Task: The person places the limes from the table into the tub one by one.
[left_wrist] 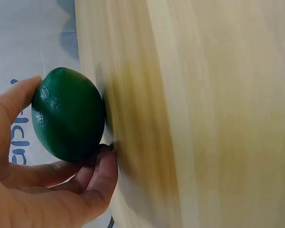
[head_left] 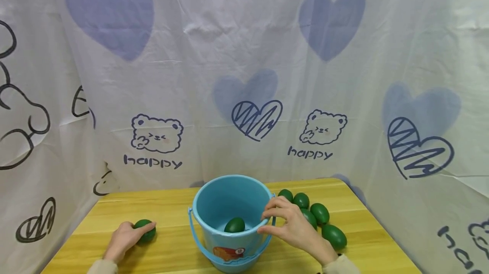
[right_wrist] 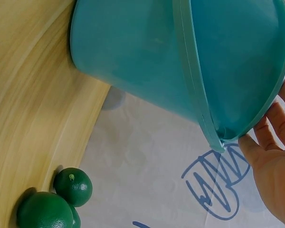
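On the left of the table, my left hand point(head_left: 124, 240) grips a green lime point(head_left: 148, 236). In the left wrist view the thumb lies on one side of this lime point(left_wrist: 69, 114) and the curled fingers on the other, close to the tabletop. A light blue bucket point(head_left: 212, 238) stands upright near the middle, its handle hanging down in front. One lime point(head_left: 234, 225) lies inside on the bottom. My right hand point(head_left: 292, 227) holds the bucket's right rim, fingers over the edge and thumb at the near side.
Several more limes point(head_left: 334, 236) lie grouped on the table right of the bucket, partly behind the right hand. The wood-grain table point(head_left: 179, 210) is backed and flanked by white printed curtains point(head_left: 206, 146).
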{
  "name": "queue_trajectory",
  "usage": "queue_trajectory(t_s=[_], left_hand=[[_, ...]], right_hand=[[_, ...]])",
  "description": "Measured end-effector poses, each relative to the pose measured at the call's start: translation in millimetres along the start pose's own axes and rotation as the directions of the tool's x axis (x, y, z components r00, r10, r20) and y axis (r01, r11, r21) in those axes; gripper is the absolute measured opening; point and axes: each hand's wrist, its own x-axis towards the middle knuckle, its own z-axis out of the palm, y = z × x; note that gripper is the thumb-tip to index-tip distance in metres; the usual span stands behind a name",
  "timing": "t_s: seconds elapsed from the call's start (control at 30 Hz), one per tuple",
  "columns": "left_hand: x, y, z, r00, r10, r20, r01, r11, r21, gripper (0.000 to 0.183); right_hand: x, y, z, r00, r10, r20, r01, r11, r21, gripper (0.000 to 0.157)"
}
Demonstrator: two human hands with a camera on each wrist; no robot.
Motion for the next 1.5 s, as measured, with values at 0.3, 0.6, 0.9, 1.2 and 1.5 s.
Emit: queue_trajectory(t_s=[0.3,0.6,0.9,1.2,1.5], left_hand=[[1.1,3.2,1.6,1.0,0.011,-0.018,-0.011,1.0,-0.028,0.092],[0.9,0.5,0.8,0.999,0.016,-0.029,-0.018,0.996,-0.091,0.085],[3.2,0.9,-7.4,0.994,0.002,-0.11,-0.02,0.987,-0.161,0.096],[-3.5,9.9,-7.5,0.988,0.01,-0.151,-0.053,0.957,-0.285,0.104],[-14.8,25.3,1.2,0.961,0.06,-0.269,-0.177,0.885,-0.432,0.065]], right_hand=[[1,0,-0.8,1.0,0.0,0.001,0.0,1.0,-0.008,0.019],[1,0,-0.7,1.0,-0.007,0.001,0.007,1.0,-0.001,0.018],[2,0,-1.2,1.0,-0.019,-0.004,0.019,1.0,0.003,0.017],[3,-1,-2.2,1.0,0.015,0.007,-0.015,1.0,-0.005,0.018],[0,-2,-0.9,0.999,0.031,0.017,-0.031,1.0,-0.002,0.019]])
